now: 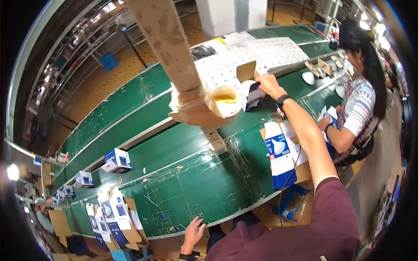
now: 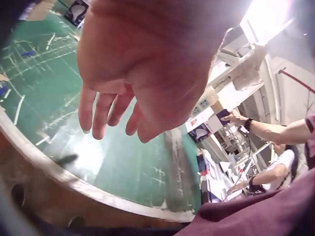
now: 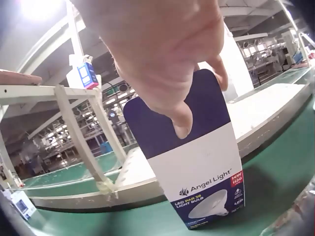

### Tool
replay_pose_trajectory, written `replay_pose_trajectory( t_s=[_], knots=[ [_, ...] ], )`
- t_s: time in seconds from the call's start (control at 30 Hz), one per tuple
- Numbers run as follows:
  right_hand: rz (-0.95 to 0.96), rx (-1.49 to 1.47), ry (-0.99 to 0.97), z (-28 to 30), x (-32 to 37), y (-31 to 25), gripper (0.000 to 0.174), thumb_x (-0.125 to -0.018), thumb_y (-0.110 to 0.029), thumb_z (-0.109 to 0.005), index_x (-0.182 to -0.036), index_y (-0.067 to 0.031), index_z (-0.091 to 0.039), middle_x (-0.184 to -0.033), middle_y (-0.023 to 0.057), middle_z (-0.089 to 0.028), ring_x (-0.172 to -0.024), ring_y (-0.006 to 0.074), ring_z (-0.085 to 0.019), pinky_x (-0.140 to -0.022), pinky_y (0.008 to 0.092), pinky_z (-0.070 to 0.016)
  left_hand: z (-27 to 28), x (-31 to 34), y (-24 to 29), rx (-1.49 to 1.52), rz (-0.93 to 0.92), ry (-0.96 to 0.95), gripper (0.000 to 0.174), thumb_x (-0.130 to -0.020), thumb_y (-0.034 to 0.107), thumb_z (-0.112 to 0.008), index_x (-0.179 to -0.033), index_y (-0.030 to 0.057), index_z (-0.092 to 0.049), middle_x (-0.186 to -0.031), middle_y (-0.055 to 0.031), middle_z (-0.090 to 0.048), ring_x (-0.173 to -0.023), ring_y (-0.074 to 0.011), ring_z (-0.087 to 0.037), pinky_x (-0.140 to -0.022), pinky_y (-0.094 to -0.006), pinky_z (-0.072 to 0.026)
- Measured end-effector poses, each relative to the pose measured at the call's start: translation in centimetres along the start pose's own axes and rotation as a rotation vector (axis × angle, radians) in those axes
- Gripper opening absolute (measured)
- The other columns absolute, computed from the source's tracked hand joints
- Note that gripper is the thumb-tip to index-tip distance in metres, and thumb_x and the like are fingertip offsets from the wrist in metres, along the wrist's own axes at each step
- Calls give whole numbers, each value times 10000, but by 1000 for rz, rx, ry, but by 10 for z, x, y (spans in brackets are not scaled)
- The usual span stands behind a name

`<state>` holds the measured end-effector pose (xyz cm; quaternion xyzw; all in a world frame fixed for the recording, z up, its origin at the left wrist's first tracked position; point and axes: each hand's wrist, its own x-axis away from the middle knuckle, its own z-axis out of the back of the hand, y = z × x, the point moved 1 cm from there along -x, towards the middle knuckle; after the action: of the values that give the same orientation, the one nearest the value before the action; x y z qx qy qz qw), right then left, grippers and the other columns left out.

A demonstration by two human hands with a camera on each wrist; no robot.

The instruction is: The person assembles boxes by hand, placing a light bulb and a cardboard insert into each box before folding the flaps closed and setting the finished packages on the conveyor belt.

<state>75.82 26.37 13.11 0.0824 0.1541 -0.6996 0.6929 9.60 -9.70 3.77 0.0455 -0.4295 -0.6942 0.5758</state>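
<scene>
In the right wrist view, my right hand pinches the raised dark blue flap of a white and blue light bulb box, thumb on the near face. The box stands on the green belt, slightly tilted. From the head view, the right hand is stretched far forward, with the box beneath it beside a round tub. My left hand hangs over the near table edge, holding nothing; in the left wrist view the fingers of the left hand are loosely bent above the green surface.
Flattened cartons lie right of centre, more at the lower left. Closed boxes stand along the belt on the left. A brown-wrapped post rises in front. Another person works at the right. White trays lie beyond.
</scene>
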Motion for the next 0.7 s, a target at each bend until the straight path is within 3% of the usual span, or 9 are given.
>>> replay_pose_trajectory(
  t_s=[0.1,0.13,0.17,0.2,0.27,0.43,0.5,0.6,0.7],
  knots=[
    [-11,48,-62,12,12,-4,165,-804,-166,-707,-937,-80,-754,-912,209,-716,-916,442,-684,-778,519,-550,5,-16,50,-3,-160,70,397,-981,291,-673,-1313,77,-702,-1448,-200,-616,-1311,-380,-607,-1086,-438,-501],
    [85,21,107,32,38,-11,180,-829,-201,-693,-973,-107,-746,-969,177,-698,-942,409,-676,-765,496,-551,6,-24,65,-4,-216,117,383,-987,285,-672,-1306,75,-703,-1435,-192,-627,-1298,-369,-617,-1076,-437,-510],
    [20,74,88,36,52,-22,214,-826,-214,-700,-1018,-129,-741,-1007,160,-672,-953,374,-668,-777,488,-553,6,-31,81,42,-274,197,362,-997,277,-675,-1300,82,-702,-1417,-170,-645,-1288,-355,-629,-1075,-431,-514],
    [71,99,125,64,70,-51,165,-797,-107,-667,-929,-149,-757,-844,121,-678,-868,358,-677,-743,495,-552,9,-39,96,102,-329,235,357,-1005,272,-670,-1308,86,-700,-1405,-173,-652,-1296,-357,-624,-1084,-426,-512],
    [133,-42,115,91,119,-74,51,-732,-125,-722,-754,-152,-760,-798,90,-659,-840,336,-658,-733,461,-526,6,-55,126,160,-472,254,353,-1013,257,-660,-1312,74,-697,-1398,-186,-653,-1295,-359,-624,-1088,-428,-511],
    [19,-541,129,77,252,-135,188,-651,-14,-731,-811,-109,-757,-782,126,-668,-796,358,-641,-725,449,-514,-3,-87,190,245,-756,227,401,-1047,234,-603,-1386,20,-615,-1447,-198,-607,-1327,-377,-585,-1117,-433,-482],
    [212,-464,155,69,282,-193,198,-656,7,-717,-830,-87,-733,-788,125,-659,-789,361,-629,-709,463,-504,-1,-99,195,299,-809,243,386,-1054,210,-581,-1379,4,-610,-1424,-206,-617,-1317,-385,-586,-1118,-435,-477],
    [243,-311,101,78,317,-300,208,-684,-22,-708,-879,-92,-717,-840,111,-660,-835,345,-620,-742,445,-477,6,-114,178,364,-863,231,323,-1055,168,-549,-1301,-23,-633,-1360,-216,-636,-1265,-394,-605,-1079,-442,-487],
    [257,-376,81,75,334,-377,83,-763,-92,-678,-846,-96,-671,-864,115,-638,-895,326,-610,-799,424,-462,22,-121,147,264,-733,-160,347,-1035,231,-519,-1195,-30,-683,-1205,-234,-704,-1156,-418,-651,-1004,-472,-514]
  ],
)
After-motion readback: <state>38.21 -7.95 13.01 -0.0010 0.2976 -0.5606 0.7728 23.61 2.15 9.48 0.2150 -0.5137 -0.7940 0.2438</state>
